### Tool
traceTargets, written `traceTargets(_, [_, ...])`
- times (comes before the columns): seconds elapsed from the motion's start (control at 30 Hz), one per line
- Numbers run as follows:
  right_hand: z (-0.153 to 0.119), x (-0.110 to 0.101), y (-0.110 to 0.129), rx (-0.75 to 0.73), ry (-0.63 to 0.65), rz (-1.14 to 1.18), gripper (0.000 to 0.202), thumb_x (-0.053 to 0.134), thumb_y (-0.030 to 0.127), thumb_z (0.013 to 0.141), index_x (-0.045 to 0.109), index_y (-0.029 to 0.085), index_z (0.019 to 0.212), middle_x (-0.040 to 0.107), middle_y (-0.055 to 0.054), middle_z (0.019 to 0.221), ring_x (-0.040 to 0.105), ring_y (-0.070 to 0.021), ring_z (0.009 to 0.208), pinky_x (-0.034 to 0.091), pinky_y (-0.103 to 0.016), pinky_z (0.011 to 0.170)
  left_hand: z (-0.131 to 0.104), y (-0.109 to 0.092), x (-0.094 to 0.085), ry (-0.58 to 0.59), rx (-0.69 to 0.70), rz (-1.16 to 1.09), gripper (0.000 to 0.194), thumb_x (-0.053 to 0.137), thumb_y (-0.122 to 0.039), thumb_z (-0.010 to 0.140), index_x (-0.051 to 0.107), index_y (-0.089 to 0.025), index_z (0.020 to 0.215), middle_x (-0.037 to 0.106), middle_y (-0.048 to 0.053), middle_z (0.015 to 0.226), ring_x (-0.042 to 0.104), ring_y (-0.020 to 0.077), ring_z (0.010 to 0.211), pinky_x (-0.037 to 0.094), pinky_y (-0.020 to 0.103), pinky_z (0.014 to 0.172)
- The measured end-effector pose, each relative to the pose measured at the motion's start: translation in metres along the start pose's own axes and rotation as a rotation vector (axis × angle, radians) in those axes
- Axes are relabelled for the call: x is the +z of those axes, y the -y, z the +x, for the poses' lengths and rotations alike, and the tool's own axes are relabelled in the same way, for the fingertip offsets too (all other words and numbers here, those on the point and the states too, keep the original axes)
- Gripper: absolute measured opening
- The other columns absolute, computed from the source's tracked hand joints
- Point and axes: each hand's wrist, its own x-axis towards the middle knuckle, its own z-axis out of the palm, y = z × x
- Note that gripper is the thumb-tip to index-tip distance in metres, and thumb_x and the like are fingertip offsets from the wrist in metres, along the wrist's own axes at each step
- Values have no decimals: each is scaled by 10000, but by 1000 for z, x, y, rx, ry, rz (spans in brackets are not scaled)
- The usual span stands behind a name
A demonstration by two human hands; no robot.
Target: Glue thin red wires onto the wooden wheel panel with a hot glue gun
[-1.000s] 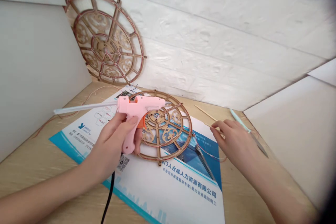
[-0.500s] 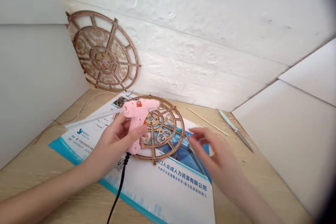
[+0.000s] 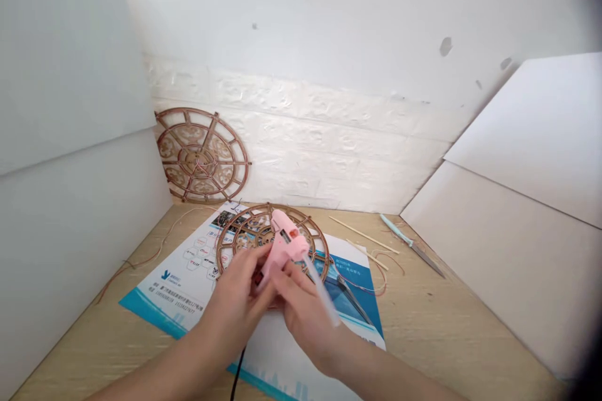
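Observation:
A pink hot glue gun is between my hands, its nozzle toward the back left. A translucent glue stick juts from its rear, over my right hand. My left hand is closed around the handle. My right hand grips the handle from the other side, its fingertips partly hidden. Beneath the gun lies a round brown openwork disc with scroll patterns, partly covered by my hands. It rests on a printed blue-and-white sheet.
Another openwork disc leans against the white back wall. To the right lie thin wooden sticks, loose wire and a knife with a pale blue handle. More thin wire trails along the left. White panels border the table.
My right hand has come in from the right and closed on the glue gun's handle. The gun has turned, so its glue stick now points toward the lower right. The view has tilted up.

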Motion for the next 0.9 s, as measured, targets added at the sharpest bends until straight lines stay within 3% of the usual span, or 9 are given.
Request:
traceTargets(0.13, [-1, -3, 0, 12, -111, 117, 439, 731, 596, 858, 649, 250, 1117, 734, -57, 1070, 699, -237, 976, 575, -369, 825, -12, -5, 5, 60, 227, 108, 361, 573, -256, 988, 600, -217, 1346, 707, 114, 1118, 606, 290, 1067, 563, 442, 896])
traceTargets(0.23, [-5, -20, 12, -12, -171, 117, 447, 759, 547, 841, 646, 243, 1148, 740, -61, 1055, 703, -229, 902, 562, -339, 729, -12, -12, -4, 84, 341, 138, 293, 529, -257, 1011, 651, -209, 1272, 700, 117, 1158, 580, 287, 1094, 512, 452, 960])
traceTargets(0.37, [-4, -62, 51, -59, -260, -12, 309, 823, 387, 762, 687, 200, 968, 744, -57, 971, 664, -175, 733, 473, -254, 570, 10, -15, -35, 170, 271, 162, 215, 462, -232, 1060, 668, -233, 996, 671, 18, 907, 616, 171, 835, 502, 315, 776])
traceTargets(0.47, [3, -96, 79, -23, -244, -150, 257, 822, 351, 720, 719, 151, 843, 609, -5, 552, 484, -125, 462, 339, -233, 440, 22, -6, -47, 348, 142, 353, 171, 572, -391, 1032, 661, -253, 985, 685, 8, 1000, 639, 219, 957, 506, 360, 823])
traceTargets(0.57, [11, -120, 85, 56, -180, -301, 264, 804, 390, 784, 719, 141, 804, 532, 11, 446, 401, -102, 389, 269, -231, 406, 18, 8, -39, 515, 204, 547, 373, 754, -536, 893, 669, -221, 1075, 706, 71, 1138, 643, 328, 1085, 511, 489, 936])
traceTargets(0.63, [12, -131, 78, 88, -145, -357, 320, 764, 463, 839, 717, 150, 789, 520, 14, 438, 380, -90, 380, 250, -226, 404, 13, 18, -28, 545, 271, 630, 647, 841, -586, 789, 636, -169, 1240, 682, 140, 1287, 615, 387, 1208, 502, 532, 1002])
traceTargets(0.7, [10, -137, 69, 120, -115, -363, 367, 746, 509, 865, 721, 154, 774, 506, 15, 430, 371, -82, 375, 233, -227, 407, 11, 27, -20, 538, 345, 674, 764, 872, -599, 746, 604, -147, 1300, 663, 160, 1345, 586, 402, 1279, 484, 538, 1047])
traceTargets(0.8, [3, -141, 60, 160, -80, -354, 382, 729, 520, 910, 738, 161, 778, 510, 5, 444, 372, -88, 376, 209, -252, 410, 17, 43, -15, 502, 489, 703, 618, 842, -574, 798, 620, -173, 1213, 707, 118, 1268, 632, 351, 1222, 488, 489, 1027])
traceTargets(0.9, [-3, -143, 60, 204, -58, -355, 424, 691, 546, 950, 753, 167, 769, 509, -6, 450, 350, -84, 380, 174, -261, 409, 23, 54, -14, 439, 691, 707, 403, 664, -543, 963, 629, -180, 1133, 754, 98, 1178, 689, 298, 1122, 490, 454, 1004])
